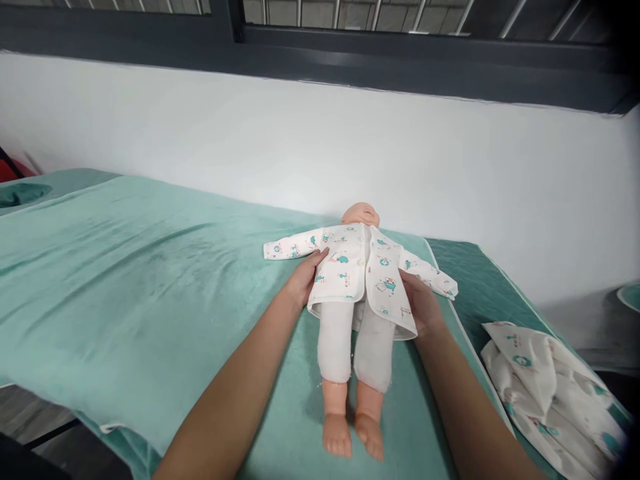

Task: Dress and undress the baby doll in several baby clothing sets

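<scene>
Teal padded table (125, 280) under white wall (320, 147) — doll (357, 293) between both hands

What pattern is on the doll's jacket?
White with small teal and pink cartoon prints; the jacket on the doll shows best in the head view.

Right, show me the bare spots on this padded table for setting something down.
The wide green towel left of the doll is bare. Crowded: left hand and right hand flank the doll; printed clothes fill the right edge.
</scene>
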Action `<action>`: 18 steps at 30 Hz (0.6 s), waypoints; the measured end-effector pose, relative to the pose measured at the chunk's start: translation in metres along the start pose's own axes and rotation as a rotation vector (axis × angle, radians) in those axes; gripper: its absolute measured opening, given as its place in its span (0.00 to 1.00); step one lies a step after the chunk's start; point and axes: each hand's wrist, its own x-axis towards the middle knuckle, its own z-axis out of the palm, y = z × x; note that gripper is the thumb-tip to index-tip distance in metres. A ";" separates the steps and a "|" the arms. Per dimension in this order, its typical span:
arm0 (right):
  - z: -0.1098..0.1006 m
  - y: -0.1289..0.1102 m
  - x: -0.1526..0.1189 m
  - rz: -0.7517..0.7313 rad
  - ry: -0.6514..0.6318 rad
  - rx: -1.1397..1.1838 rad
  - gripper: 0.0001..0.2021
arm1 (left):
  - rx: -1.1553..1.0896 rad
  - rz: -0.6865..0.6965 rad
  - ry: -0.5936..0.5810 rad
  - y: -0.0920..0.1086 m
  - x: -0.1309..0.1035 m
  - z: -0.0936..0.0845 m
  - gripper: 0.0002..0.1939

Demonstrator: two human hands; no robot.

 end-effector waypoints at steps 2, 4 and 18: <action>0.001 0.000 -0.001 -0.003 -0.012 0.006 0.14 | 0.007 -0.002 -0.015 0.000 -0.001 0.000 0.25; 0.001 0.000 -0.002 -0.015 -0.012 0.001 0.15 | 0.015 -0.001 -0.038 0.000 -0.001 0.000 0.23; -0.003 0.000 -0.001 -0.055 0.000 0.110 0.16 | 0.080 0.032 -0.014 0.002 -0.009 0.003 0.18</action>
